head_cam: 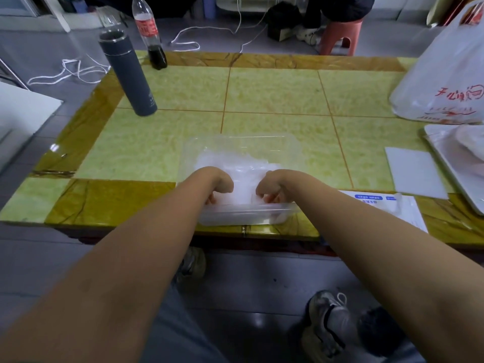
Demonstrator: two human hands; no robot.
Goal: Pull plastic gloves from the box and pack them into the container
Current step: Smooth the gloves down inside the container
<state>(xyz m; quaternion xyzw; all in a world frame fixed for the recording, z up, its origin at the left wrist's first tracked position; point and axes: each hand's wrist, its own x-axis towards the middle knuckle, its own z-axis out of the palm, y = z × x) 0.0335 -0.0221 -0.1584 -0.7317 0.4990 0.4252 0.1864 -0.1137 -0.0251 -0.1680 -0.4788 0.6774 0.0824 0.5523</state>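
Well, there is one clear plastic container (pixel 262 139) on the green table (pixel 275 95), close to the near edge. Inside it lies a heap of thin, see-through gloves (pixel 235 165). They are too crumpled to count.

Two bare hands reach into the container. The left hand (pixel 221 185) is on the left side and the right hand (pixel 269 187) is on the right side, with a small gap between them. Both wrists bend down. The fingers of both hands are curled back toward the near wall and dug into the gloves. I cannot tell if they are grabbing any gloves or just pushing them down.

One flat white box (pixel 387 212) with blue labels lies on the table just to the right of the container, under the right arm.

At the far left of the table stand one dark grey flask (pixel 128 74) and one cola bottle (pixel 152 35) with a little dark drink left in it. On the right side are one big white bag (pixel 445 74) with red writing, one white tray (pixel 445 163) and one plain white card (pixel 413 171).

Past the table, one red stool (pixel 340 35) stands on the floor, and a white cord (pixel 78 72) lies near it. Two shoes (pixel 330 320) show below the table.
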